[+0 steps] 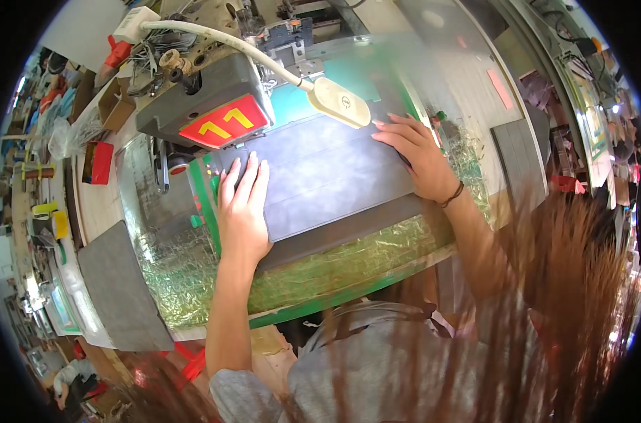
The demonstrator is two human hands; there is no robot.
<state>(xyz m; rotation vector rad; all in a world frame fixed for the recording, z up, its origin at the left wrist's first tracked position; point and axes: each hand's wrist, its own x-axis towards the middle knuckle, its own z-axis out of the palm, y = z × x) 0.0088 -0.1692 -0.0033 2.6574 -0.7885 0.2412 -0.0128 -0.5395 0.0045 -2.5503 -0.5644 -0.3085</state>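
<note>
A grey rectangular panel [334,183] lies under the machine head [158,109] with its red-and-yellow plate. My left hand [243,204] lies along the panel's left edge, fingers stretched forward. My right hand [416,155] rests at its right edge, fingers spread and slightly bent. A white lamp [338,102] on a bent neck hangs over the far part of the panel, lighting it. Beneath the panel is a darker sheet [338,222] on a work surface [334,254] with crinkled clear film and green edging.
Grey boards sit left [123,282] and right [518,162] of the machine. A red box [98,162] and cardboard box [116,102] stand at the left. Cluttered benches line both sides; a person [74,384] is at the lower left. Strands of hair cover the lower right.
</note>
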